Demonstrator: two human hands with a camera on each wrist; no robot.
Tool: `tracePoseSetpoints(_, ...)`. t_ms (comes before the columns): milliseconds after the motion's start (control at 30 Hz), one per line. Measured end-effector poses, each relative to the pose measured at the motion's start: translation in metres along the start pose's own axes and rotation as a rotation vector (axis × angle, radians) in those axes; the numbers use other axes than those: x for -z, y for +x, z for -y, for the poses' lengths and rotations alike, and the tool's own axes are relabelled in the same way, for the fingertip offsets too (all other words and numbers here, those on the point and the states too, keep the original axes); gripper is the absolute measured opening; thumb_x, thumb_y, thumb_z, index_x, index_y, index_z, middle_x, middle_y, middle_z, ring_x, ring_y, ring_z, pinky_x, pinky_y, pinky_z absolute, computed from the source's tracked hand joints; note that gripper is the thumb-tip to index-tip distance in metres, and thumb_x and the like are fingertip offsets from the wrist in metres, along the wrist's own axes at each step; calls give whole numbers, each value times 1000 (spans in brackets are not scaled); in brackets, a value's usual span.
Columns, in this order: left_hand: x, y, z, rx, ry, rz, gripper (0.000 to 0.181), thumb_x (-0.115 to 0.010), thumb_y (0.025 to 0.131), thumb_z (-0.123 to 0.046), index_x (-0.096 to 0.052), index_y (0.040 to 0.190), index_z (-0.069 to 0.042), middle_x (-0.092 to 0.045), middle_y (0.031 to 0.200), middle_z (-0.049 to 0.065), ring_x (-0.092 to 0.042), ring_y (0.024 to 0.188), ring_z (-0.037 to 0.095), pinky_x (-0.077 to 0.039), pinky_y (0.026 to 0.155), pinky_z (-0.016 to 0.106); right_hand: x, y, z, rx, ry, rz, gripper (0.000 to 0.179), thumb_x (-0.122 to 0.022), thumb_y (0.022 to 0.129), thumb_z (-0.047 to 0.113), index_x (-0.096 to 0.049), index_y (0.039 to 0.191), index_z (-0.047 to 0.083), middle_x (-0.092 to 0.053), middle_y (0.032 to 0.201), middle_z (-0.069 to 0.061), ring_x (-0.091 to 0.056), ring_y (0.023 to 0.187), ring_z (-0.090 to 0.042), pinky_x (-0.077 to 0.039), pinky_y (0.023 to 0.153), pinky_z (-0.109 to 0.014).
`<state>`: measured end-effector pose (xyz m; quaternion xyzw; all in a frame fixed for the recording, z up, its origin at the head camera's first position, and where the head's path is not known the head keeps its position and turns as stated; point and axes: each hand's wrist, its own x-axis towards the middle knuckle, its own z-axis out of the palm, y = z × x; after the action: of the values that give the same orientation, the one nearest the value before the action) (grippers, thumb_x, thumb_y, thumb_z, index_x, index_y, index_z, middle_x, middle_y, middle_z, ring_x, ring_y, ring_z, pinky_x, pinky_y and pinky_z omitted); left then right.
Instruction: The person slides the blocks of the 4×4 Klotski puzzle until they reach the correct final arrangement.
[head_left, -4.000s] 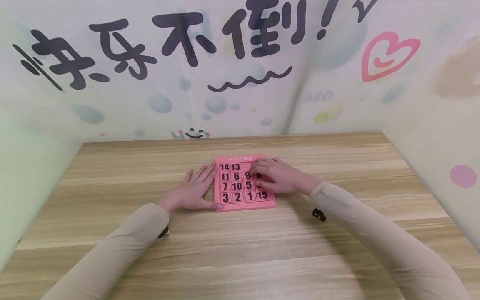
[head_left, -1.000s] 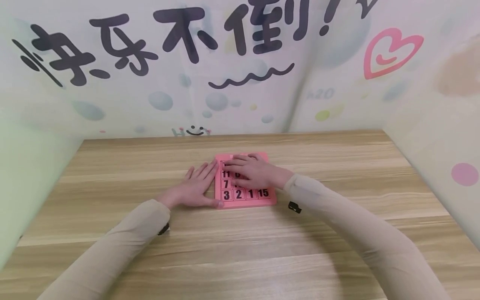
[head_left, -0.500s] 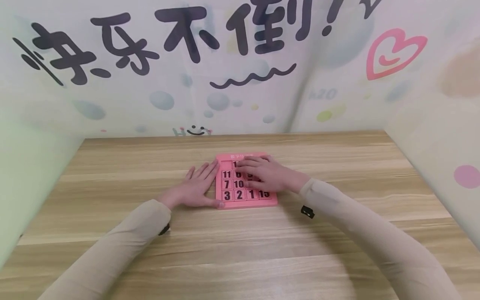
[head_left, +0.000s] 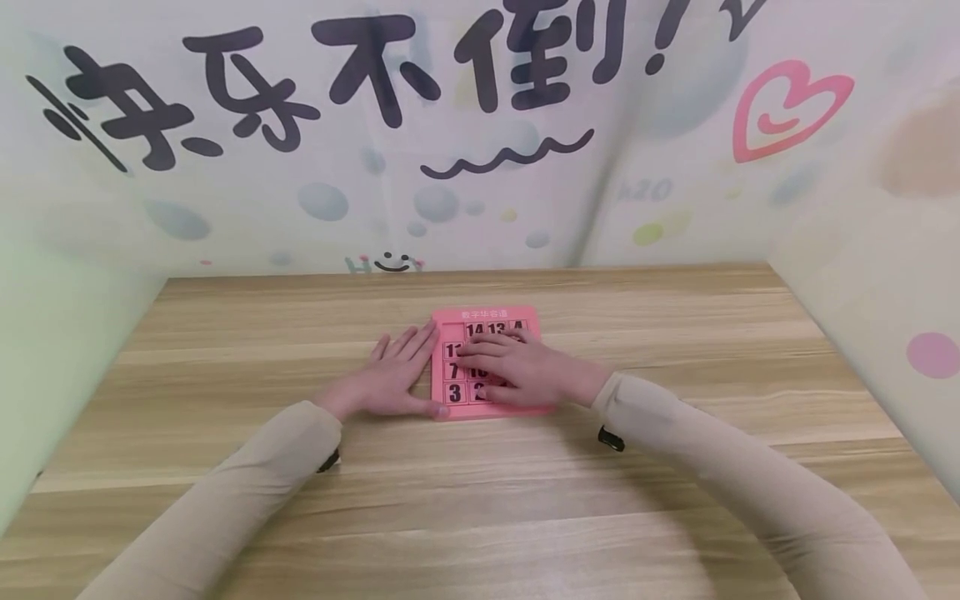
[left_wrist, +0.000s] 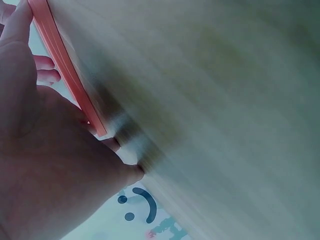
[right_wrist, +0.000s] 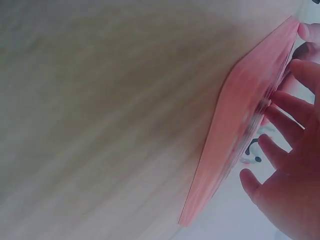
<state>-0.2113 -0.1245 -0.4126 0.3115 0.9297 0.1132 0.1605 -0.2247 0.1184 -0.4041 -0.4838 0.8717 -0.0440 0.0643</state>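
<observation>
A pink number sliding puzzle (head_left: 468,411) lies flat on the table, its top row showing a vacant slot at the left, then tiles 14, 13 and 4. My left hand (head_left: 386,385) rests spread along the puzzle's left side, thumb at the near corner. The left wrist view shows those fingers beside the pink edge (left_wrist: 70,75). Over the middle rows lies my right hand (head_left: 525,367), index and middle fingertips at tiles 11 and 7, thumb by tile 2. It hides most tiles on the right. In the right wrist view its loosely bent fingers (right_wrist: 292,110) reach over the puzzle face.
Wood-grain table (head_left: 480,517) extends around the puzzle. Behind it stands a white wall (head_left: 480,225) with dark characters, bubbles and a pink heart (head_left: 791,108). Side walls close in the table left and right. A black wrist device (head_left: 611,437) hangs under the right sleeve.
Tiles 14 and 13 have slid right, so the vacant slot went from third in the top row to the top left. My right hand moved down toward the middle rows; my left stayed put.
</observation>
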Motion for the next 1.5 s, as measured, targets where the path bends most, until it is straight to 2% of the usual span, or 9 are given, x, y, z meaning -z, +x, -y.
tracePoseSetpoints(300,0,0,-1,-6,-19,-11,109,-49,73,-69,3,142,-2,10,148,10,5,133,32,3,103,54,2,6,-1,-13,-17,-20,48,-43,92,38,-39,135,18,-36,139,0,-22,130,-22,-16,102,-52)
tracePoseSetpoints(500,1,0,-2,-3,-29,-8,109,-49,73,-70,2,142,-3,10,148,10,5,133,32,4,102,55,3,13,-7,-95,-76,-23,51,-42,92,40,-34,139,20,-30,143,-1,-19,132,-23,-17,101,-52)
tracePoseSetpoints(600,0,1,-3,4,-19,0,109,-47,72,-71,3,142,-4,10,148,8,6,133,31,3,103,54,1,13,-8,-112,-61,-14,52,-40,92,42,-32,140,21,-27,144,-1,-17,132,-23,-15,101,-51)
tracePoseSetpoints(767,0,0,-3,10,-18,5,109,-45,72,-73,4,142,-5,11,148,7,6,133,29,3,103,52,-1,8,-6,-50,-19,-34,50,-40,93,40,-35,138,19,-28,143,-2,-21,131,-23,-17,102,-51)
tracePoseSetpoints(1133,-1,0,-1,8,-21,-3,110,-46,72,-72,5,142,-5,12,148,7,6,133,29,4,103,53,-5,-9,3,100,-26,-77,45,-43,92,39,-44,133,20,-38,137,1,-29,127,-21,-18,102,-50)
tracePoseSetpoints(1500,0,0,-2,6,-18,-4,110,-47,72,-72,4,142,-4,11,148,9,6,133,30,4,103,53,-5,-9,4,98,-33,-83,45,-45,90,39,-44,132,22,-39,137,2,-29,127,-20,-17,101,-53)
